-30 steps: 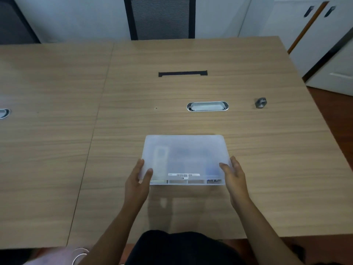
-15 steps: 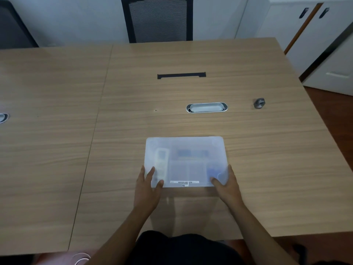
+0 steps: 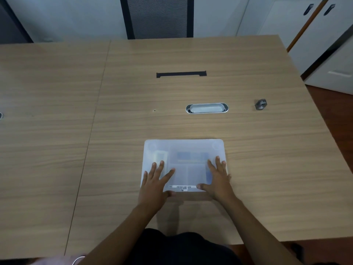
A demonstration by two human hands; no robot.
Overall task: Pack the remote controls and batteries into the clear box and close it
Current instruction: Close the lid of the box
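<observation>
Low in the frame's centre, the left hand (image 3: 155, 180) and right hand (image 3: 217, 177) lie flat, fingers spread, on the lid of the box (image 3: 184, 150), gripping nothing; this looks like the closing step, and next comes firm, even pressure along the near edge. The box is frosted, round-cornered plastic on a woodgrain table (image 3: 133, 111), a pale remote (image 3: 161, 156) and bluish shapes dim inside, a barcode label (image 3: 182, 187) by the near edge; further off sits a metal grommet (image 3: 207, 108).

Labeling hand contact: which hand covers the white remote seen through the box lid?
The left hand: its fingers overlap the white remote at the clear box lid's left side. The right hand lies over bluish contents.
</observation>
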